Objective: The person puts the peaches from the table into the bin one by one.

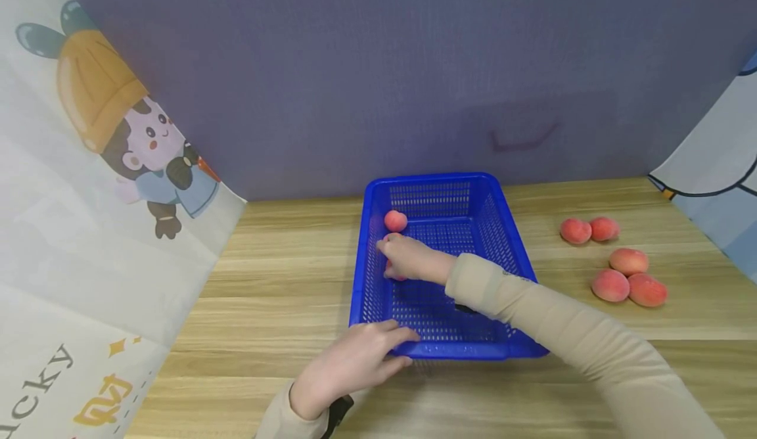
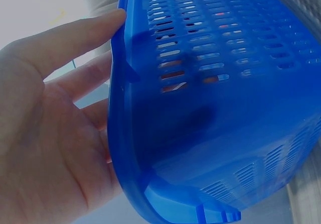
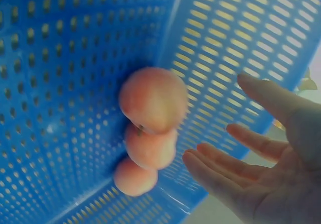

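Note:
A blue perforated plastic basket (image 1: 432,177) stands on the wooden table. At its near edge my left hand (image 1: 355,360) grips the rim, the thumb on one side and the fingers on the other. Inside, by the left wall, is my right hand (image 1: 411,258). The right wrist view shows its fingers spread and apart from three pinkish-red peaches, a nearest peach (image 3: 154,99), a middle peach (image 3: 150,146) and a farther peach (image 3: 135,178), lined up along the wall. In the head view that hand partly covers two of them; the far peach (image 1: 395,221) shows fully.
Right of the basket, several peaches lie on the wooden table (image 1: 284,281): a pair with one left peach (image 1: 575,231), and a nearer cluster including a front peach (image 1: 611,285). A grey-blue panel (image 1: 355,84) rises behind; a printed white sheet (image 1: 71,248) borders the left.

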`<state>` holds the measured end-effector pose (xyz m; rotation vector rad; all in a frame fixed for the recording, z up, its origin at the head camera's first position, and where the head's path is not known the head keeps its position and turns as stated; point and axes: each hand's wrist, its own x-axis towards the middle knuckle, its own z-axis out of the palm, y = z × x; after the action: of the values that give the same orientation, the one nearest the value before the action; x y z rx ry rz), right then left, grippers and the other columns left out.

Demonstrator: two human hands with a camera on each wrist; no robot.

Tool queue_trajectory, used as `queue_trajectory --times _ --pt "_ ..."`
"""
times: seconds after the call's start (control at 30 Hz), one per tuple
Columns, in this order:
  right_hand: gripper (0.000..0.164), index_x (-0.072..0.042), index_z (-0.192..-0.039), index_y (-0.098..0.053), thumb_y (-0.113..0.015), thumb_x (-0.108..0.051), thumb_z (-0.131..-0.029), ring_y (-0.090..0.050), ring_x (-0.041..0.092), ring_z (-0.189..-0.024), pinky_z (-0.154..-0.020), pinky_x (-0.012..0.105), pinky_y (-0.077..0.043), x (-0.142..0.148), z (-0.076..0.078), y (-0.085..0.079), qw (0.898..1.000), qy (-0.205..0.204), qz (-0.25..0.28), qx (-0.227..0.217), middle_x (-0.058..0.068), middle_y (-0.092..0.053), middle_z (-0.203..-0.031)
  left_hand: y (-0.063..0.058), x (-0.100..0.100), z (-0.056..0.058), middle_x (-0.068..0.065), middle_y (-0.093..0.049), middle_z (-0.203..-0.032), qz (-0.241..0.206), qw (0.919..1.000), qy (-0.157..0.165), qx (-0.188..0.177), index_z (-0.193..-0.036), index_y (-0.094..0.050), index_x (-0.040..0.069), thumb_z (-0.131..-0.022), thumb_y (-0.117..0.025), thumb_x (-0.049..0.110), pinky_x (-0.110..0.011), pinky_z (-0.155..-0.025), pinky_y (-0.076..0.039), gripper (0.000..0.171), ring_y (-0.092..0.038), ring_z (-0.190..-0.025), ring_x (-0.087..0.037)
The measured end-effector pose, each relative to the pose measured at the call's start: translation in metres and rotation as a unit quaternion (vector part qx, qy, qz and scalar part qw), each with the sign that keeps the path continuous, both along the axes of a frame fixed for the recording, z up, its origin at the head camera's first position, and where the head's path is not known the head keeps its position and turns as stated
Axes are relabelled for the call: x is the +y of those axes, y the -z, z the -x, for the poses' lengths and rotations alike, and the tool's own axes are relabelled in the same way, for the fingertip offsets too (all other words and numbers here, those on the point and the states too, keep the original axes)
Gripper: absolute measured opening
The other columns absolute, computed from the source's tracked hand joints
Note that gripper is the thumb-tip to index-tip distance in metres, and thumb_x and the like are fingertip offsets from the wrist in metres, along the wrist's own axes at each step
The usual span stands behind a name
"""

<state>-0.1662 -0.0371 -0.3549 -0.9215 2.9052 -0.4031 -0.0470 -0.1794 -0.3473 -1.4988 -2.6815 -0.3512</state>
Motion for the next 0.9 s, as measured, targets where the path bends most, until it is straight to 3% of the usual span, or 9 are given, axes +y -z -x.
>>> queue_trajectory --times 0.17,0.47,0.73,0.9 --pt "0.042 -0.001 -0.109 -0.055 -0.068 -0.015 -0.072 -0.056 0.022 -0.08 -0.072 0.035 -0.046 0.006 -0.002 -0.017 1.0 -0.003 0.004 -0.01 0.01 -0.055 -0.091 0.0 0.001 0.0 0.004 -0.06 -0.084 -0.001 1.0 -0.002 -0.005 -0.102 -0.062 0.014 -0.079 -0.064 0.025 -0.017 -0.063 -0.045 0.026 -0.057 -0.073 -0.005" --pt "0.037 -0.003 -0.108 -0.056 -0.068 -0.018 -0.076 -0.056 0.024 -0.092 -0.081 0.036 -0.044 0.029 -0.007 -0.046 0.999 -0.034 -0.019 -0.038 0.009 -0.06 -0.098 0.0 0.001 -0.001 0.004 -0.06 -0.086 -0.002 0.9999 -0.005 -0.016 -0.103 -0.062 0.014 -0.079 -0.064 0.024 -0.017 -0.066 -0.046 0.026 -0.058 -0.076 -0.006" --pt "0.052 0.0 -0.121 -0.05 -0.067 -0.023 -0.077 -0.053 0.032 -0.103 -0.088 0.042 -0.041 0.056 -0.012 -0.07 0.999 -0.014 -0.007 -0.035 0.018 -0.057 -0.11 -0.001 0.002 -0.002 0.004 -0.061 -0.087 0.0 0.9997 -0.007 -0.023 -0.105 -0.062 0.014 -0.08 -0.063 0.024 -0.017 -0.067 -0.046 0.027 -0.058 -0.077 -0.006" --pt "0.048 0.0 -0.118 -0.052 -0.067 -0.021 -0.078 -0.048 0.033 -0.11 -0.092 0.045 -0.037 0.075 -0.011 -0.08 0.999 0.004 0.018 -0.032 0.017 -0.055 -0.115 0.0 0.002 -0.002 0.004 -0.061 -0.088 0.001 0.9996 -0.009 -0.025 -0.105 -0.062 0.014 -0.08 -0.063 0.024 -0.018 -0.068 -0.046 0.026 -0.058 -0.078 -0.005"
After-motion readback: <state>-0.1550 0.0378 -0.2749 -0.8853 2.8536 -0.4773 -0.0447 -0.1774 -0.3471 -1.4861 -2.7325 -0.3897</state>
